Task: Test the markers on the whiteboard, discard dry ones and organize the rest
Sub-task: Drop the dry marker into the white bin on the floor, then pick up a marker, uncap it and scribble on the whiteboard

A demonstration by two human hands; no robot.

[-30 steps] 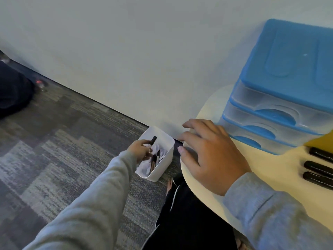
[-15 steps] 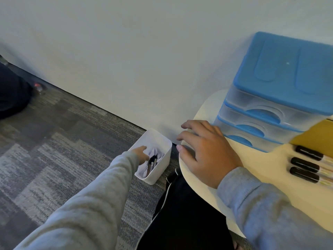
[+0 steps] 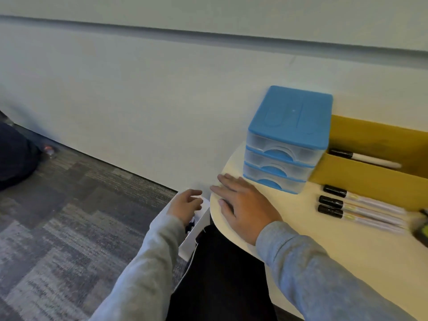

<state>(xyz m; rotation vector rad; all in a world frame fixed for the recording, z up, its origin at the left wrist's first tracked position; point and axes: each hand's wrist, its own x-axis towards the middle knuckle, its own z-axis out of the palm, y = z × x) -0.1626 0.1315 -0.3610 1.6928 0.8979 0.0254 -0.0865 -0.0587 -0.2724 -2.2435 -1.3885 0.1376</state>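
The left hand (image 3: 185, 205) hangs above the white bin (image 3: 196, 237) on the floor, its fingers loosely curled and holding nothing, the fingertips pointing toward three o'clock; the bin shows only as a white wall and rim beneath the wrist, with a few dark marker ends just visible inside it. The right hand (image 3: 243, 205) lies flat, palm down, on the rounded edge of the cream table (image 3: 324, 251), fingers straight and slightly spread toward ten o'clock, gripping nothing. At two o'clock from that hand, just beside the fingertips, stands a small three-drawer organizer (image 3: 284, 144) with a blue top and clear drawers. At three o'clock from the hand, well apart from it, three markers (image 3: 361, 207) with black caps lie side by side on the table, caps toward the hand, bodies running toward four o'clock. Behind them sits a yellow cardboard box (image 3: 370, 177), touching the organizer's right side, with another black-capped marker (image 3: 363, 157) lying inside it. A dark, partly green object (image 3: 420, 228) at the right edge is too blurred to name. Grey sleeves cover both arms. Patterned grey carpet (image 3: 69, 216) runs to the white wall (image 3: 139, 100) at twelve o'clock.
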